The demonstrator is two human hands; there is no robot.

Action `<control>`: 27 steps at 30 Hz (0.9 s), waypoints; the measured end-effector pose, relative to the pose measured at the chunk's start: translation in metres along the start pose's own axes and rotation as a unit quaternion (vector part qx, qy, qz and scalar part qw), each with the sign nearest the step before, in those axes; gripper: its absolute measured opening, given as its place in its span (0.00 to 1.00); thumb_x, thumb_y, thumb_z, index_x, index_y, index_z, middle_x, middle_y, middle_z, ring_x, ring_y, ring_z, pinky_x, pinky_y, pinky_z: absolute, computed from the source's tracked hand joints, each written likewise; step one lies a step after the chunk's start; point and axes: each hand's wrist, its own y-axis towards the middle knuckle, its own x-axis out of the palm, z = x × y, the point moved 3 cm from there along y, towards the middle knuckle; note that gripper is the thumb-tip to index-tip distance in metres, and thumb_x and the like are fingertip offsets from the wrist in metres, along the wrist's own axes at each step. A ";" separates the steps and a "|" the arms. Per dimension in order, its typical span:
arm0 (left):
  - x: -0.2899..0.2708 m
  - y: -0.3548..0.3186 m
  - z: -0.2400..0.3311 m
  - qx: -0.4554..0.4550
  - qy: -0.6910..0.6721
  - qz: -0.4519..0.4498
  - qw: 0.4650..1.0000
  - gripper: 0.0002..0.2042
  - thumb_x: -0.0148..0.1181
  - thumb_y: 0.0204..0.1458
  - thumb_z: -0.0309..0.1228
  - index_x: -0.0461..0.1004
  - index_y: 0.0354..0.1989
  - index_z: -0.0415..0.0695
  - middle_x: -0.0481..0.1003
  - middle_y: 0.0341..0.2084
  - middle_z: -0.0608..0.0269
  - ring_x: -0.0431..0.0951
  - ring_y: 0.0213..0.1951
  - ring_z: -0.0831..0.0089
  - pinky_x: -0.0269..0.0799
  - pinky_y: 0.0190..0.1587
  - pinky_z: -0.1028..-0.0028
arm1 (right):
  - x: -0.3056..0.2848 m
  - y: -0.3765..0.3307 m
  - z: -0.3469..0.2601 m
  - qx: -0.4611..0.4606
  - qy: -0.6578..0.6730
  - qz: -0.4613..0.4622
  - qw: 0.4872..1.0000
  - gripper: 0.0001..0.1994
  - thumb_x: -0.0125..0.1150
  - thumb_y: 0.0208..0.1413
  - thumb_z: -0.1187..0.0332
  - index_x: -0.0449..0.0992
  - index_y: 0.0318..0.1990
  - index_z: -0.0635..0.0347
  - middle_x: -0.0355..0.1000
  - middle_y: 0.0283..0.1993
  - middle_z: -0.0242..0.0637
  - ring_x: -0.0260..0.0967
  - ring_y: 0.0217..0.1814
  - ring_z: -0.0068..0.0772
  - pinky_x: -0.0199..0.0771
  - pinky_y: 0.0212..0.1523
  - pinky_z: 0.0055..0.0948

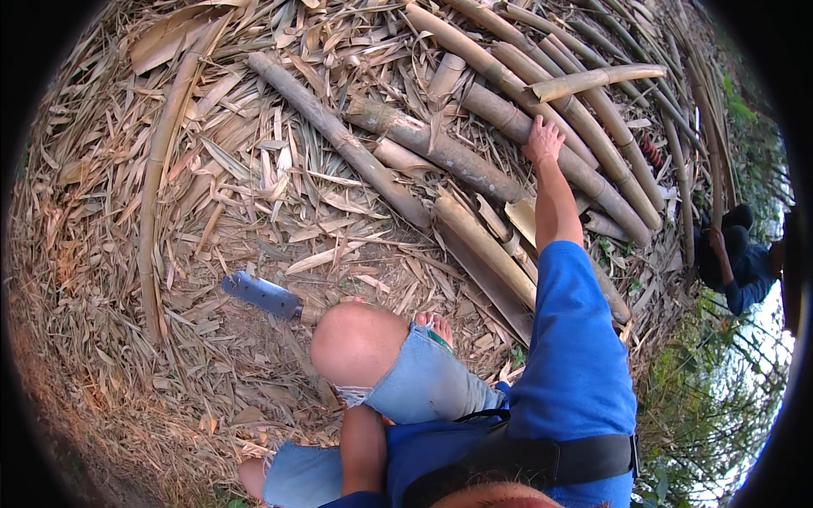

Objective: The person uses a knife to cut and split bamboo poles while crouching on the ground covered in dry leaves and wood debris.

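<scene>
My right arm reaches far forward, and my right hand rests over a thick brown bamboo pole, its fingers curled round the upper side. The pole lies on the ground among others. My left forearm passes beneath my bent knee. The knee hides nearly all of my left hand; only a sliver of skin shows above it. From behind the knee comes the short wooden handle of a broad-bladed chopping knife, its blade pointing left, low over the leaf litter. The handle lines up with the hidden left hand, closed on it.
Several bamboo poles lie side by side at the far right, with a short piece across them. Split bamboo halves lie near my bare foot. A long curved stalk lies left. Another person crouches at the right edge.
</scene>
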 end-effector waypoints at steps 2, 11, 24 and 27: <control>0.004 -0.001 -0.002 -0.006 -0.011 0.009 1.000 0.39 0.62 0.51 0.64 0.72 0.46 0.29 0.77 0.46 0.41 0.77 0.52 0.51 0.71 0.54 0.59 | -0.009 0.001 -0.007 -0.058 0.037 -0.014 0.998 0.42 0.79 0.39 0.62 0.60 0.62 0.53 0.71 0.57 0.48 0.72 0.61 0.52 0.72 0.60 0.54; 0.018 0.025 0.022 -0.009 0.018 0.029 0.999 0.43 0.63 0.49 0.65 0.69 0.53 0.28 0.75 0.51 0.39 0.75 0.56 0.48 0.70 0.58 0.57 | -0.180 -0.059 -0.047 -0.336 0.178 0.055 0.923 0.45 0.77 0.36 0.57 0.65 0.65 0.60 0.73 0.52 0.52 0.73 0.55 0.56 0.74 0.55 0.48; -0.017 0.039 0.070 0.115 0.121 -0.040 0.985 0.49 0.65 0.46 0.66 0.66 0.61 0.29 0.74 0.55 0.39 0.73 0.60 0.44 0.69 0.62 0.55 | -0.576 -0.191 -0.154 -0.481 0.638 0.135 0.586 0.36 0.81 0.45 0.67 0.68 0.60 0.65 0.78 0.51 0.43 0.78 0.52 0.34 0.80 0.54 0.36; -0.079 -0.004 0.112 0.260 0.054 0.087 0.960 0.48 0.67 0.45 0.65 0.67 0.62 0.33 0.76 0.50 0.43 0.75 0.56 0.47 0.71 0.58 0.58 | -0.619 -0.235 -0.184 -0.504 0.626 0.205 0.559 0.31 0.81 0.46 0.62 0.73 0.55 0.66 0.80 0.47 0.42 0.78 0.50 0.33 0.80 0.53 0.35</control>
